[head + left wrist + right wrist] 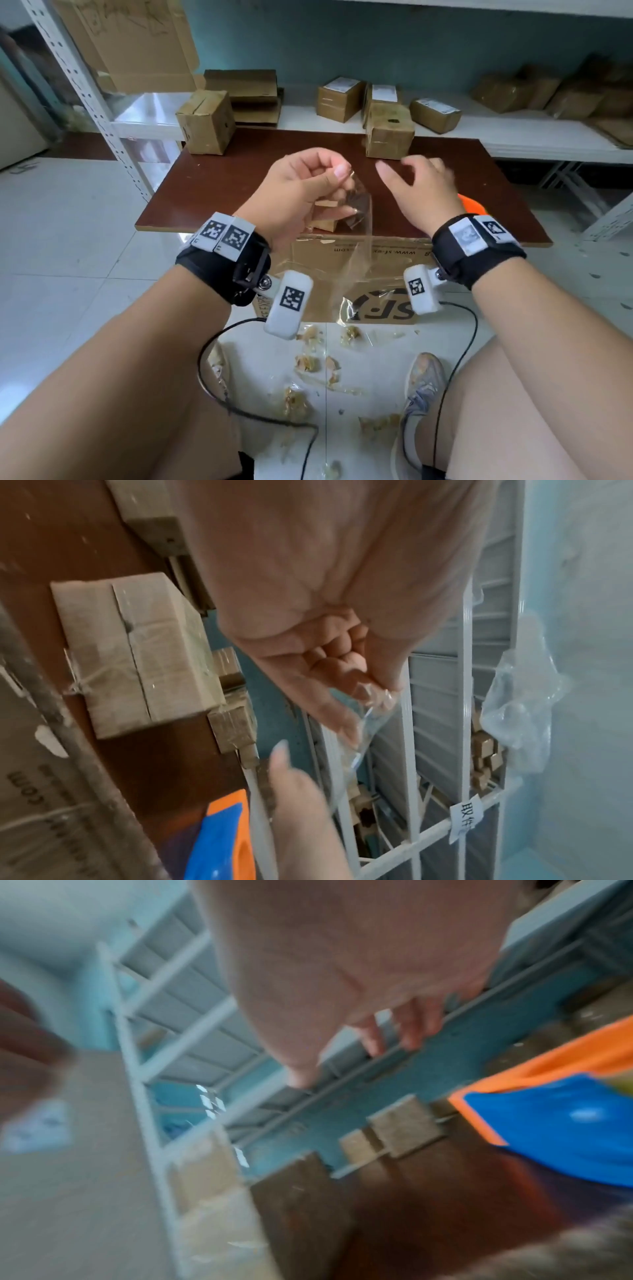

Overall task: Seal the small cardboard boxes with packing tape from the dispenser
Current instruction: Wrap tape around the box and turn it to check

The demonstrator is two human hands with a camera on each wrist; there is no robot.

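Observation:
My left hand is raised over the brown table and pinches the top end of a clear tape strip between thumb and fingers. The strip hangs down past the table's near edge. The left wrist view shows the same pinch on the tape strip. My right hand hovers just right of the strip, fingers spread and blurred, holding nothing. Small cardboard boxes stand at the table's back left and back right. The orange and blue tape dispenser lies behind my right wrist.
A large printed carton stands under the table's near edge, between my knees. More small boxes sit on the white shelf behind. Crumpled tape scraps litter the tiled floor. Metal racking stands at the left.

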